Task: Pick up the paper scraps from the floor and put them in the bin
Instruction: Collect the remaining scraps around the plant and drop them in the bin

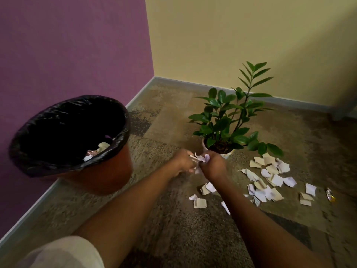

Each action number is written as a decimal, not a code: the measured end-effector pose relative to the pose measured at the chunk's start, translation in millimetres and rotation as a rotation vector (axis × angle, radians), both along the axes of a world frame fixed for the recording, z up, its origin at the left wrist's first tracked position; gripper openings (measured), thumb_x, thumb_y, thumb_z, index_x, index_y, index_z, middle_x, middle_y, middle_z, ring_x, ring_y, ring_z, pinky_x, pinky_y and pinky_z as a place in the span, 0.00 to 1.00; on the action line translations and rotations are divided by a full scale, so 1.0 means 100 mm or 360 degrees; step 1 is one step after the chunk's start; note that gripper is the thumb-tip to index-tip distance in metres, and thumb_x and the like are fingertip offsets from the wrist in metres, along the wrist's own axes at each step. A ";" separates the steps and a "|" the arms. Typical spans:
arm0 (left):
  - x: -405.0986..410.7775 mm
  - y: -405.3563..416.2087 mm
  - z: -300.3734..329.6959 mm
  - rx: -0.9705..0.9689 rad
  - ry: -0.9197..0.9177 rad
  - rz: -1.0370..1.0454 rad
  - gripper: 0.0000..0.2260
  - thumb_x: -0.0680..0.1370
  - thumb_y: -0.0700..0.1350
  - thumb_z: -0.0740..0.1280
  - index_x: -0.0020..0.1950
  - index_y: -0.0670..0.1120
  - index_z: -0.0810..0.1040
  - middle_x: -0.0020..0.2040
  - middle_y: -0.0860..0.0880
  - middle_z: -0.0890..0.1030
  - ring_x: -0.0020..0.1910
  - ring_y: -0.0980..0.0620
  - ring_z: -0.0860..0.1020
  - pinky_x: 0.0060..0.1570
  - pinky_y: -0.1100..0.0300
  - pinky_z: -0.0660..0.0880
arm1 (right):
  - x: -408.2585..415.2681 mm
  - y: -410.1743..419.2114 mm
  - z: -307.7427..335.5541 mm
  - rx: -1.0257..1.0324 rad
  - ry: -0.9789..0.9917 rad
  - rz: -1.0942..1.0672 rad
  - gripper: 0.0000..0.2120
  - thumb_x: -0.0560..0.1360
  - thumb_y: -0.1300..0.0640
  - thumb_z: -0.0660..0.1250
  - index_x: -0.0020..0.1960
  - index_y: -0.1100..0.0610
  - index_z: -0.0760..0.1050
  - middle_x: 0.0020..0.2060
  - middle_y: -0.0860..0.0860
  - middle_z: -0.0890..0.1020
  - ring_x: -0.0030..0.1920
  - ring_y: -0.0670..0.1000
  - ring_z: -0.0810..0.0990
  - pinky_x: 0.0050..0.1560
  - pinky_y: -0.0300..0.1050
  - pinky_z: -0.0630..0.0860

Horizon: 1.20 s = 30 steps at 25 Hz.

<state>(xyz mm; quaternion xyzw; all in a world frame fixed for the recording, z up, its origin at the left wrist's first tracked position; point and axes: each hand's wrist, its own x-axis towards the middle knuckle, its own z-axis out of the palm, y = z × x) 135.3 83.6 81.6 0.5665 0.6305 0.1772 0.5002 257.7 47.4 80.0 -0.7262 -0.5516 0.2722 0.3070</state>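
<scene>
- nearest, a pale sleeve (63,252) at bottom left, w/ both bare forearms reaching fwd over the carpet (173,238).
- loose scraps (200,202) lie on carpet just right of the arms: a few small ones between the forearms, one strip partly under the right forearm.
- bigger spread of scraps (270,182) further right, white & beige mixed, some overlapping, reaching from near the pot out toward the right.
- foil wrapper (330,194) lies apart at the far right edge of that spread.
- left hand (183,161) & right hand (214,165) meet just in front of the pot, knuckles almost touching.
- both hands are curled around a bunch of scraps (201,158) held between them, above the floor; paper pokes up out of the fingers. a beige edge shows at the left hand.
- exact finger layout blurred, can't tell more.
- bin (100,171) stands left of the hands, near the purple wall (67,45), orange-brown body, black liner (116,111) folded over the rim.
- inside the bin, a few scraps (103,147) & sth shiny show at the bottom on the near-right side.
- plant (231,117) in a pale pot (228,153) right behind the hands, leaves hanging over the closest scraps.
- farthest, the yellow wall (251,35) & grey skirting (173,80) meet the purple wall at the corner.
</scene>
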 end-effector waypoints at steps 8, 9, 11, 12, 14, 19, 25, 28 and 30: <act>-1.16 0.27 1.21 -0.0303 -0.0164 -0.0136 0.08 0.78 0.30 0.63 0.44 0.41 0.76 0.41 0.46 0.79 0.37 0.56 0.80 0.37 0.66 0.79 | -1.07 0.23 0.73 0.0214 0.0351 0.0092 0.17 0.73 0.48 0.69 0.38 0.62 0.77 0.29 0.51 0.76 0.31 0.49 0.73 0.33 0.42 0.66; -1.30 0.28 1.35 -0.0289 -0.0210 -0.0070 0.07 0.78 0.30 0.64 0.46 0.41 0.77 0.41 0.46 0.80 0.40 0.54 0.80 0.38 0.66 0.80 | -1.20 0.28 0.85 0.0231 0.0425 0.0123 0.18 0.73 0.46 0.69 0.38 0.62 0.77 0.29 0.51 0.76 0.31 0.49 0.72 0.32 0.42 0.66; -1.59 0.28 1.60 -0.0229 -0.0281 0.0050 0.07 0.77 0.29 0.65 0.48 0.40 0.78 0.42 0.46 0.81 0.43 0.52 0.81 0.40 0.64 0.81 | -1.46 0.37 1.09 0.0296 0.0522 0.0170 0.18 0.73 0.46 0.69 0.38 0.62 0.77 0.29 0.50 0.77 0.30 0.49 0.73 0.30 0.41 0.67; -1.70 0.29 1.71 -0.0193 -0.0302 0.0093 0.07 0.76 0.29 0.65 0.47 0.40 0.78 0.42 0.46 0.81 0.42 0.52 0.81 0.40 0.64 0.82 | -1.56 0.42 1.19 0.0339 0.0555 0.0191 0.18 0.73 0.46 0.70 0.37 0.62 0.76 0.30 0.50 0.76 0.30 0.49 0.72 0.31 0.41 0.68; -1.91 0.29 1.87 -0.0130 -0.0300 0.0141 0.08 0.76 0.29 0.65 0.46 0.41 0.78 0.41 0.47 0.81 0.42 0.53 0.81 0.39 0.64 0.82 | -1.76 0.50 1.36 0.0404 0.0590 0.0249 0.18 0.72 0.46 0.70 0.33 0.58 0.72 0.29 0.50 0.74 0.29 0.48 0.70 0.31 0.42 0.67; -2.39 0.28 1.95 -0.0131 -0.0095 0.0301 0.08 0.77 0.29 0.63 0.49 0.41 0.77 0.47 0.44 0.80 0.45 0.51 0.80 0.41 0.60 0.82 | -2.26 0.63 1.55 0.0341 0.0371 0.0519 0.11 0.71 0.54 0.70 0.36 0.58 0.72 0.31 0.52 0.75 0.34 0.52 0.75 0.37 0.47 0.73; -2.58 0.28 1.89 -0.0240 0.0407 0.0336 0.19 0.80 0.32 0.61 0.71 0.36 0.68 0.68 0.36 0.72 0.60 0.37 0.78 0.59 0.46 0.77 | -2.35 0.65 1.54 0.0139 0.0432 0.0758 0.18 0.66 0.66 0.75 0.54 0.62 0.75 0.48 0.56 0.80 0.49 0.56 0.81 0.51 0.55 0.81; -2.46 0.37 1.91 -0.0164 0.0465 0.0332 0.15 0.80 0.35 0.63 0.66 0.35 0.71 0.57 0.38 0.78 0.41 0.47 0.80 0.48 0.54 0.79 | -2.18 0.61 1.53 0.0165 0.0425 0.0868 0.25 0.67 0.69 0.73 0.62 0.60 0.74 0.59 0.56 0.80 0.57 0.55 0.80 0.55 0.51 0.80; -2.26 0.44 1.99 -0.0077 0.0489 0.0234 0.05 0.80 0.37 0.64 0.55 0.39 0.76 0.41 0.43 0.78 0.31 0.54 0.77 0.33 0.64 0.78 | -2.01 0.57 1.52 0.0296 0.0373 0.0886 0.24 0.68 0.70 0.70 0.63 0.59 0.75 0.60 0.54 0.80 0.58 0.52 0.79 0.56 0.47 0.78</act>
